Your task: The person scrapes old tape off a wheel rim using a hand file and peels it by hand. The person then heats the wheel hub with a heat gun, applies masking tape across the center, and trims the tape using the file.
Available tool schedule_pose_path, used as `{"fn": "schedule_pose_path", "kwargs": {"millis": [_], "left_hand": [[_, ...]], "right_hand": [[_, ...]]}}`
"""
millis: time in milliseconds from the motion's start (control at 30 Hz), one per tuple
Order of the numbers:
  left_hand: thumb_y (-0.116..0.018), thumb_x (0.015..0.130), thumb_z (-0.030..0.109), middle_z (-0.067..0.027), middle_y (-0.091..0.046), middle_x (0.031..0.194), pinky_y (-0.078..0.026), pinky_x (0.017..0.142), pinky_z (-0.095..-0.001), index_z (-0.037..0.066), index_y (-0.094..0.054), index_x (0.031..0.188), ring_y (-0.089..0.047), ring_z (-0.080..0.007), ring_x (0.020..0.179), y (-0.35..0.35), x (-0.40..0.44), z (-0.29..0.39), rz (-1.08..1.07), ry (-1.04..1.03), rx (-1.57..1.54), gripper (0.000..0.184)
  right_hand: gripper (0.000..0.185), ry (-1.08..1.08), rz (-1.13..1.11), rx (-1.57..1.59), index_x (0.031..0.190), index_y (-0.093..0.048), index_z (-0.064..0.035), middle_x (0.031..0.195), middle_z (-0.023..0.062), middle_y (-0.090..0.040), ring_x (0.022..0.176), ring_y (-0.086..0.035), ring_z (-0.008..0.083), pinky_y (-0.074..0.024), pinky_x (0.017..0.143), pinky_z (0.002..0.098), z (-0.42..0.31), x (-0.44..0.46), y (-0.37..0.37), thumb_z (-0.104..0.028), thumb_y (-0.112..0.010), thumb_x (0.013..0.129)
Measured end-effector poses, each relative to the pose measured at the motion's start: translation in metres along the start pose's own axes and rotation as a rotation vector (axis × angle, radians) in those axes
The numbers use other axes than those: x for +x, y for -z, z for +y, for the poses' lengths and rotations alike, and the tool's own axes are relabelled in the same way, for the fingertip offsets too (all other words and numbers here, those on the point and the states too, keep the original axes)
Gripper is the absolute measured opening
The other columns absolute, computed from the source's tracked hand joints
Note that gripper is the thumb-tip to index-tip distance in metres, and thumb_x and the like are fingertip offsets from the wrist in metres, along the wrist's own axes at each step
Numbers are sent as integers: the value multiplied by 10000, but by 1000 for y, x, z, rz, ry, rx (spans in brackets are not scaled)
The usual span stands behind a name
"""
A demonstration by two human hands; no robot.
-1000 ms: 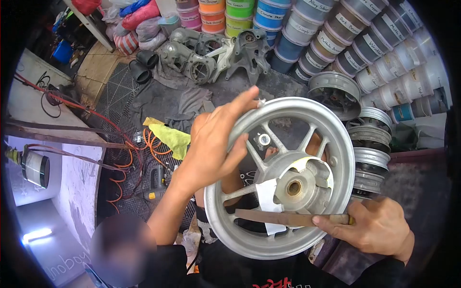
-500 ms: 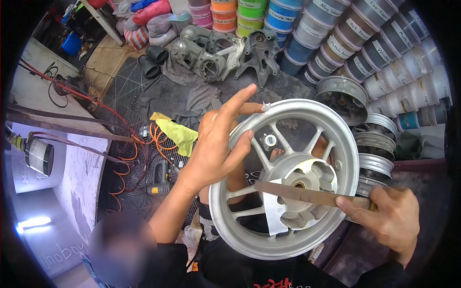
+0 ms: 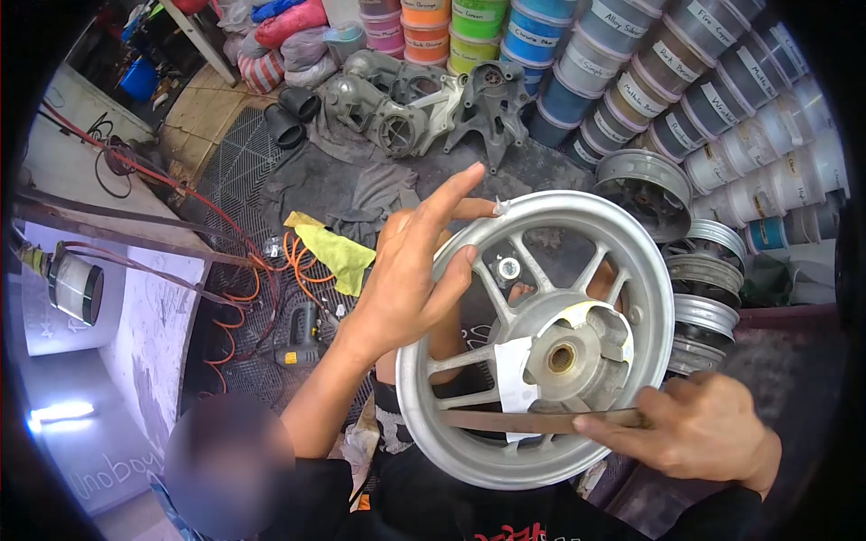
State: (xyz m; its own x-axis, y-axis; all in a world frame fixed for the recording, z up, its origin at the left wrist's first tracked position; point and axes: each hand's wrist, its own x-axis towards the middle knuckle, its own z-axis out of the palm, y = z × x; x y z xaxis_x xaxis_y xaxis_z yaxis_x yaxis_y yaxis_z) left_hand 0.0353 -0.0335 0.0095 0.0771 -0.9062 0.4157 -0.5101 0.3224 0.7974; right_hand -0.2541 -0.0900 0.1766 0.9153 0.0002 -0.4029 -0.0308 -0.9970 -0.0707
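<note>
A silver spoked wheel (image 3: pixel 645 388) stands tilted before me. White masking sheet (image 3: pixel 513 371) covers part of the face around its hub (image 3: pixel 561 358), with yellowish pieces at the hub's upper edge. My left hand (image 3: pixel 406 275) is at the rim's upper left, index finger stretched up and thumb apart. A small whitish scrap (image 3: pixel 502 207) clings to a fingertip. In my right hand (image 3: pixel 690 428) is a long, flat, brownish knife-like blade (image 3: pixel 514 421). It lies across the lower part of the wheel, below the hub, index finger pressed along it.
Several bare wheel rims (image 3: pixel 704 316) are stacked at the right. Labelled paint tubs (image 3: pixel 622 36) line the back, with grey engine casings (image 3: pixel 397 108) before them. Left are a yellow cloth (image 3: pixel 334 257), an orange coiled hose (image 3: pixel 293 257) and a heat-gun-like tool (image 3: pixel 302 338).
My right hand has moved down and slightly left, carrying the blade from across the hub to below it. My left hand and the wheel stay almost in place.
</note>
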Motion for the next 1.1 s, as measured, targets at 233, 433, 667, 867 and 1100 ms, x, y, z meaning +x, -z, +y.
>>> {"fn": "schedule_pose_path", "kwargs": {"millis": [233,433,667,867,1100], "left_hand": [[-622,793,-8,-75,-680,1162,-381,921,-373,41,-366,1482,-621,-255,1050,-9,3,-3,128,-79,15,737],[-648,828,-9,-148,-688,1116,-448,964,-411,39,-326,1494,-639,-313,1058,5,-5,33,-98,-125,103,741],[-670,844,51,-242,-650,1114,-477,865,-491,75,-316,1499,-634,-451,947,1,-3,74,-522,290,38,745],[-694,828,65,-223,-642,1025,-478,822,-499,90,-318,1500,-632,-436,905,3,-8,73,-488,354,0,770],[-734,787,60,-171,-640,1058,-465,900,-457,48,-351,1479,-615,-376,988,13,-29,83,-370,141,337,791]], "right_hand": [[490,-138,98,-91,1283,-660,-282,686,-10,-464,430,-508,92,-405,361,260,3,4,-4,-261,-621,795],[539,-152,90,-52,1308,-644,-285,669,-24,-470,439,-521,78,-419,378,251,6,-15,15,-283,-642,769],[510,-31,26,7,1287,-663,-288,691,-7,-501,451,-546,102,-427,385,256,-2,-6,-3,-250,-630,779],[526,-84,97,102,1256,-682,-206,618,-12,-506,445,-547,122,-426,382,282,10,-39,2,-318,-665,743],[347,-272,395,70,977,-651,-22,683,55,-576,549,-539,216,-425,538,320,32,-75,-34,-335,-673,829]]}}
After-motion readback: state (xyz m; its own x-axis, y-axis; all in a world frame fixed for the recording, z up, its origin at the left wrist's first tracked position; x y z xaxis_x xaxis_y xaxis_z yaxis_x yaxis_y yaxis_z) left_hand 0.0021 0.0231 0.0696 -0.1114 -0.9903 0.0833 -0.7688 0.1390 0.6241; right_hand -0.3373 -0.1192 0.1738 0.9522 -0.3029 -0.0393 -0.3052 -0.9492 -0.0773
